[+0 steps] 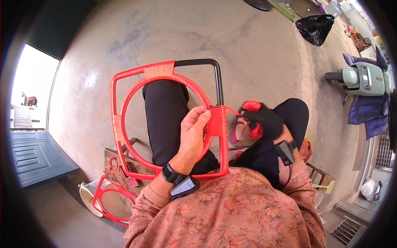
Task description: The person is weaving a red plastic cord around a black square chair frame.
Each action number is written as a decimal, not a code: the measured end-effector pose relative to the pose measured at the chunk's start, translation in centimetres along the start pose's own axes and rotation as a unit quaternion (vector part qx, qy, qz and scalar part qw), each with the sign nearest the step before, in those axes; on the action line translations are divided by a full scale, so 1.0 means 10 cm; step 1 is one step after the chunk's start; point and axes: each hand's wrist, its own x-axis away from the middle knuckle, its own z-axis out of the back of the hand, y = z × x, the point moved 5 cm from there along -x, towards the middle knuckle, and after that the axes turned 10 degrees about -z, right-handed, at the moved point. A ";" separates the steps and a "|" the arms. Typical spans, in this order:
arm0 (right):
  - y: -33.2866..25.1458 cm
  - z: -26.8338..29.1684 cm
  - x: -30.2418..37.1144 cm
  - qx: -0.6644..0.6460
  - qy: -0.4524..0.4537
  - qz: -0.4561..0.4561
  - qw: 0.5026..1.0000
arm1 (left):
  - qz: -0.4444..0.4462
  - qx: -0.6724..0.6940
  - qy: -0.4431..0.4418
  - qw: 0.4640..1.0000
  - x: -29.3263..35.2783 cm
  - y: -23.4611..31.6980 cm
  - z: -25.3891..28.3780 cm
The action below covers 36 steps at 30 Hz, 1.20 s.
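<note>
A squarish metal frame (113, 97) with a round ring inside rests over my lap, mostly wound in red cord. Its far right corner shows bare black tube (219, 82). My left hand (193, 132) is closed on the frame, thumb and fingers pinching beside the wide wrapped band (217, 122) that joins ring and right side. From that band a red strand runs taut to my right hand (266, 122), which wears a black glove and sits just right of the frame. The right hand is closed round a bundle of red cord (251, 105), sticking out at both ends and slightly blurred.
At lower left, a second red frame (118, 190) leans by a pale bucket (89, 194), near a wooden stool (136, 163) with loose red cord. A green scooter (366, 78) stands at right. A black plastic bag (315, 29) lies on the floor at far right.
</note>
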 end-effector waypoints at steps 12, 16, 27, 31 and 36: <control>-0.56 0.22 1.08 0.046 0.258 0.290 0.920 | 0.005 0.006 -0.011 1.000 0.01 0.00 -0.01; -0.55 -0.61 0.40 0.120 0.032 0.113 0.986 | 0.004 -0.004 -0.015 1.000 0.01 -0.01 0.00; -0.41 -0.46 0.16 0.072 -0.016 0.075 0.994 | -0.015 -0.030 -0.008 0.999 -0.01 -0.02 0.00; -0.01 -0.34 0.81 0.323 0.101 0.303 0.891 | 0.002 -0.056 -0.013 0.998 0.00 0.00 -0.02; 0.21 -0.19 1.00 0.355 0.084 0.342 0.866 | 0.018 -0.046 0.002 0.999 0.02 0.01 -0.04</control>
